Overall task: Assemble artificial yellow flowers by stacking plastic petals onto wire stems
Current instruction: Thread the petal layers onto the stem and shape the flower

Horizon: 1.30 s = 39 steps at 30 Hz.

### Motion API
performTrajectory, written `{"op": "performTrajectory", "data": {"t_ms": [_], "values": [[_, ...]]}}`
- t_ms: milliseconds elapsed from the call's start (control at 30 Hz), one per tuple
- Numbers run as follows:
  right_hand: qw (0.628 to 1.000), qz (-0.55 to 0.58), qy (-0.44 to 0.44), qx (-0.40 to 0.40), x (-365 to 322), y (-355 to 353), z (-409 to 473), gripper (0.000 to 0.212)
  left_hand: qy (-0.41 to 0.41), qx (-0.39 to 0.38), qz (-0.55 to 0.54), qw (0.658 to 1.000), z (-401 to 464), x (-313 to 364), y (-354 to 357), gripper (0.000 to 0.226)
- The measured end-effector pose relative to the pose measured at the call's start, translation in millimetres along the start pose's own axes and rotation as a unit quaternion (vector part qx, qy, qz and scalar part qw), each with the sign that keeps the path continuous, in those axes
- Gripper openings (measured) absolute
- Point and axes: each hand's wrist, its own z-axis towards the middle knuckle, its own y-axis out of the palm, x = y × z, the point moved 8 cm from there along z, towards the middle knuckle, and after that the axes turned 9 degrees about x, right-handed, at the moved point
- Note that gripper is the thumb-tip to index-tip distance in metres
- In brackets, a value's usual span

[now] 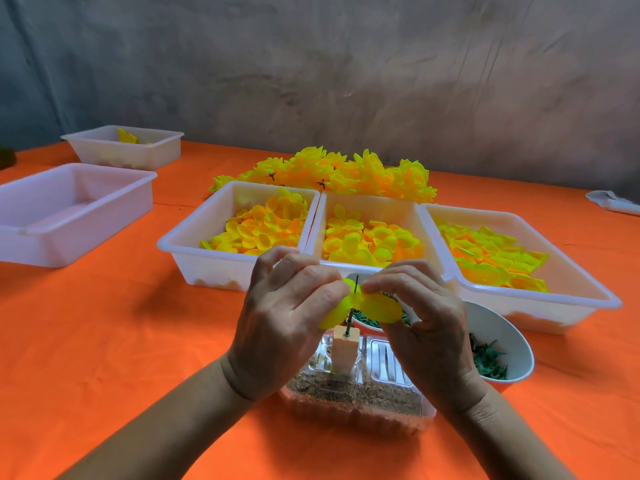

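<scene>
**Inspector:** Head view, hand status?

**Technician:** Both hands are raised over the near middle of the orange surface (104,323). The left hand (284,320) and the right hand (426,323) each pinch one side of a yellow petal layer (377,306), fingertips closed on it. The petal layer is threaded on a thin dark wire stem (356,284), whose tip shows above the petals between the two hands.

**Inspector:** Stem support?

**Technician:** The wire stem stands upright in a small pale block (344,351). The block rises from a clear container (346,407) with a brown granular fill, directly below the hands.

**Inspector:** Parts supply?

**Technician:** Three white trays sit side by side just beyond the hands: the left tray (194,251), the middle tray (408,209) and the right tray (571,271), each holding loose yellow petals. A heap of finished yellow flowers (346,171) lies behind them. A white bowl (498,323) with green pieces stands beside the right hand; a second bowl behind the hands is mostly hidden.

**Inspector:** Remaining items?

**Technician:** Two more white trays stand at the far left: the nearer tray (69,216) and the farther tray (124,147), which holds a few yellow pieces.
</scene>
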Motion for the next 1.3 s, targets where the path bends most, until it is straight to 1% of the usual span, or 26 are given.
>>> {"op": "performTrajectory", "data": {"t_ms": [33, 100, 133, 200, 233, 300, 367, 533, 600, 800, 900, 1000, 1067, 1167, 1300], "values": [[1.0, -0.005, -0.003, 0.0, 1, 0, -1, 0.017, -0.006, -0.005, -0.002, 1.0, -2, -1, 1, 0.003], [0.999, -0.02, -0.021, -0.014, 1, 3, -5, 0.007, -0.005, -0.014, -0.008, 1.0, -5, -1, 2, 0.004], [0.999, -0.029, -0.033, -0.023, 2, 5, -8, 0.001, -0.002, -0.017, -0.01, 1.0, -7, 0, 2, 0.01], [0.997, -0.04, -0.05, -0.038, 2, 8, -14, 0.003, -0.004, -0.02, -0.019, 1.0, -11, 1, 2, 0.028], [0.997, -0.041, -0.051, -0.041, 3, 8, -17, 0.009, -0.009, -0.021, -0.026, 0.999, -12, 1, 2, 0.036], [0.997, -0.038, -0.048, -0.041, 4, 8, -19, 0.015, -0.021, -0.02, -0.033, 0.999, -15, 2, 1, 0.043], [0.997, -0.036, -0.045, -0.041, 5, 7, -20, 0.015, -0.028, -0.019, -0.038, 0.999, -16, 3, 1, 0.045], [0.996, -0.048, -0.05, -0.048, 5, 7, -18, 0.011, -0.029, -0.009, -0.042, 0.999, -15, 2, 0, 0.034], [0.996, -0.051, -0.052, -0.046, 5, 6, -18, 0.009, -0.028, -0.006, -0.042, 0.999, -14, 2, 0, 0.036], [0.996, -0.051, -0.058, -0.055, 2, 8, -18, 0.02, -0.026, -0.017, -0.051, 0.998, -16, 2, 3, 0.044], [0.992, -0.079, -0.087, -0.055, -4, 8, -15, 0.021, -0.01, -0.018, -0.046, 0.999, -14, 4, 4, 0.046], [0.987, -0.098, -0.112, -0.054, -10, 7, -13, 0.027, 0.015, -0.021, -0.025, 0.999, -15, 6, 4, 0.035], [0.986, -0.107, -0.118, -0.054, -12, 7, -12, 0.029, 0.022, -0.021, -0.014, 0.999, -16, 7, 4, 0.035], [0.985, -0.114, -0.114, -0.057, -11, 7, -13, 0.027, 0.001, -0.011, -0.018, 1.0, -16, 6, 2, 0.038], [0.984, -0.124, -0.118, -0.047, -13, 5, -19, 0.028, -0.01, -0.005, -0.021, 1.0, -20, 8, 0, 0.028]]}}
